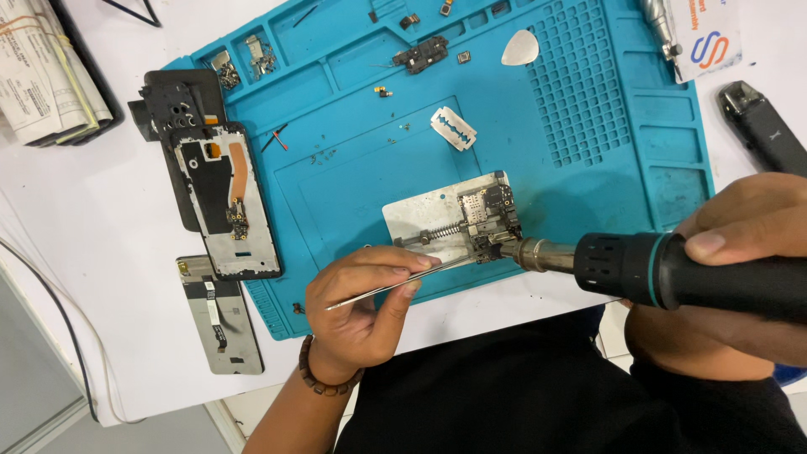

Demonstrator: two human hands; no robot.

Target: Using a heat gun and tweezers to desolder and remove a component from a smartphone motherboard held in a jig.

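Note:
My left hand pinches thin metal tweezers whose tips reach a small phone circuit board. The board is clamped in a silver metal holder plate on the blue work mat. My right hand grips a black hot-air tool with a teal ring. Its metal nozzle points left and nearly touches the board's lower edge, right beside the tweezer tips.
An opened phone frame lies at the mat's left edge, over a black back cover, with a grey panel below. A razor blade, a white pick and small parts lie on the mat. A black device rests far right.

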